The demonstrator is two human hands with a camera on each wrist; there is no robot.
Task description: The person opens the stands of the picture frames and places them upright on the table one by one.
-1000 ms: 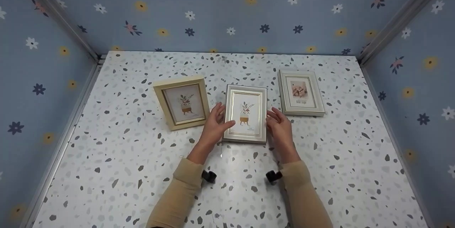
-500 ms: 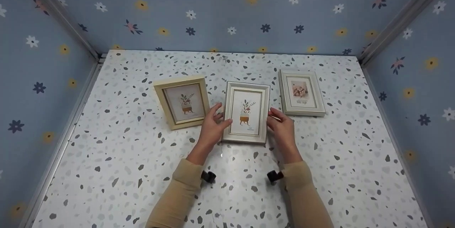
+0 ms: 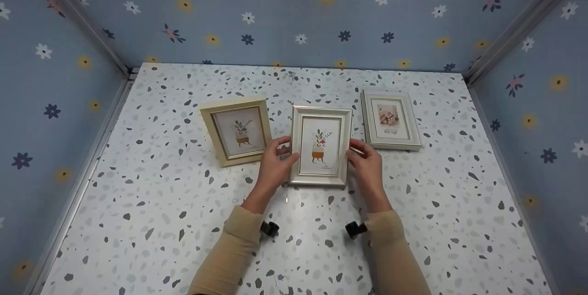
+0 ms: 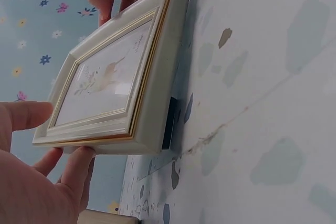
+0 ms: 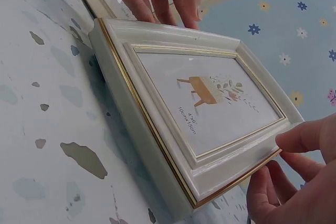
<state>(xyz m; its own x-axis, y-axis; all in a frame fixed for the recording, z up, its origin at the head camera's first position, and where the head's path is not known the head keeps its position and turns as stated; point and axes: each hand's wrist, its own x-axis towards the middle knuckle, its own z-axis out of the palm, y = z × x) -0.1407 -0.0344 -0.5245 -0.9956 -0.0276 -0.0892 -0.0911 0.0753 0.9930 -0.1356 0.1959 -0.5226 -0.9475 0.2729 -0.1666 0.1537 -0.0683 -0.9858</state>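
A white picture frame [image 3: 320, 145] with gold trim and a potted-plant print leans back in the middle of the table, its upper end raised. My left hand [image 3: 274, 166] pinches its left side, thumb on the front border and fingers at the edge. On the opposite side my right hand [image 3: 367, 165] holds the right border between thumb and fingers. In the left wrist view a dark piece [image 4: 169, 124] shows beneath the frame, close to the tabletop; most of the back is hidden. The print carries "4"x6" 10cmx15cm" in the right wrist view.
To the left stands a cream-yellow picture frame [image 3: 268, 122], tilted back, close to my left fingers. A white picture frame [image 3: 391, 143] with a pink flower print lies flat at the back right. Blue flowered panels [image 3: 294, 19] wall the speckled table [image 3: 183, 249].
The upper end of the middle frame has risen from nearly flat to a steeper lean, turning its face toward me. Both hands keep hold of its sides; the other frames stay put.
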